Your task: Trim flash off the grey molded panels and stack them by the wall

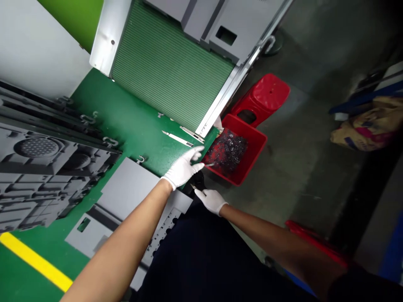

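Observation:
My left hand (184, 168), in a white glove, is above the green table's corner beside the red bin. Its thumb and fingers are apart, and a thin grey strip (209, 165) shows just past the thumb tip, over the bin. My right hand (211, 201), also gloved, is closed on a craft knife (192, 186); only its small pointed blade shows. Under my left forearm lies a grey plastic panel (132, 184) with a rectangular cutout. A white craft knife (178, 138) and a slim metal tool (192, 134) lie on the table beyond my left hand.
The red bin (253, 155) holds many dark scraps, with a red stool (272, 90) behind it. A green ribbed conveyor belt (166, 71) carries another grey panel (233, 25). Grey moulded panels (47, 167) stand at left. A brown sack (368, 126) is at far right.

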`<state>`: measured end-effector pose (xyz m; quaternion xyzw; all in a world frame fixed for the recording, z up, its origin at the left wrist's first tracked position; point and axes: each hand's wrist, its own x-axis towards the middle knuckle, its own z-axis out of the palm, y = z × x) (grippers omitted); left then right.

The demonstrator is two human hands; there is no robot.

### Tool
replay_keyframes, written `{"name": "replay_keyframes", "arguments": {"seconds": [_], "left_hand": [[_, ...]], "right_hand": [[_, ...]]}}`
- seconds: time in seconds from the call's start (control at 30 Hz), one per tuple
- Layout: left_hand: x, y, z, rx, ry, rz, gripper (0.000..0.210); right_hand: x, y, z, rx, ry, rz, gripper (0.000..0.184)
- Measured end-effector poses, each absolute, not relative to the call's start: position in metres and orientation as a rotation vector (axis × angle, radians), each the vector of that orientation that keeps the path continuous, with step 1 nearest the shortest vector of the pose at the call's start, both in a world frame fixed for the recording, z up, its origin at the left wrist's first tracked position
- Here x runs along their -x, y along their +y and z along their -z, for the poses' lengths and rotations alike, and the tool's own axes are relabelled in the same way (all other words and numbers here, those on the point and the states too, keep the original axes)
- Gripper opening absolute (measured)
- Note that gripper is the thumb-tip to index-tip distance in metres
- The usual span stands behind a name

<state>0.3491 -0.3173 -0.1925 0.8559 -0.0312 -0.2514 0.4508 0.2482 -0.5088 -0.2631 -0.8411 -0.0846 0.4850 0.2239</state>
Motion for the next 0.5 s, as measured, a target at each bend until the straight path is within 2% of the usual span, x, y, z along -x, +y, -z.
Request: {"name": "replay_keyframes", "arguments": {"seconds": [0.07,0.13,0.23,0.37,0.5], "left_hand": [[-0.363,-0.301,0.19,-2.425,0.02,0.483,0.053],[-0.368,-0.264,0.197,-2.754,0.343,0.45,0.052],[-0.363,-0.195,0.215,-2.872,0.753,0.752,0.055],[-0.351,-0.137,0.231,-2.762,0.589,0.948,0.047],[-0.351,-0.125,0.23,-2.494,0.345,1.065,0.045]], "right_hand": [[-0.251,-0.509,0.262,2.325,-0.21,-1.322,0.078],[-0.255,-0.508,0.261,2.319,-0.179,-1.285,0.079],[-0.26,-0.506,0.259,2.304,-0.145,-1.245,0.078],[-0.264,-0.5,0.253,2.285,-0.128,-1.231,0.074],[-0.273,-0.484,0.243,2.203,-0.118,-1.245,0.071]]}}
